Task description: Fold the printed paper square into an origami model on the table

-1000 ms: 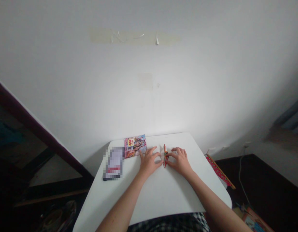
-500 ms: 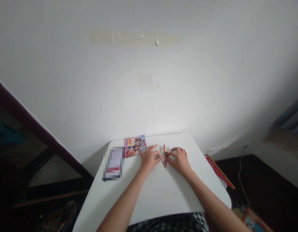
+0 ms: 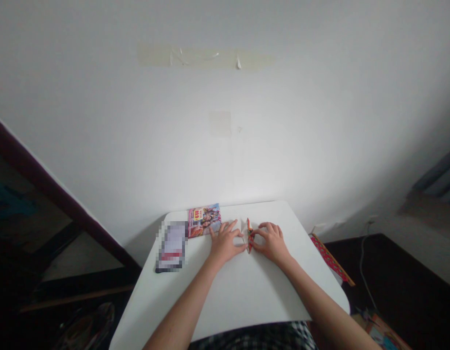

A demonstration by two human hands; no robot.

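Observation:
A small folded piece of patterned red paper (image 3: 249,232) lies near the far edge of the white table (image 3: 243,291), standing in a narrow pointed shape. My left hand (image 3: 225,243) rests flat beside it with fingers spread, the fingertips touching its left side. My right hand (image 3: 270,240) has curled fingers pinching the paper's right side. Both forearms reach in from the bottom of the view.
A colourful printed packet (image 3: 204,219) lies at the table's far left, with a dark phone (image 3: 171,246) next to it. A red patterned strip (image 3: 330,260) leans by the table's right side. A white wall rises right behind the table. Dark floor lies on both sides.
The hands stay on the folded paper with only small finger shifts. My left fingers have slid slightly along its left side.

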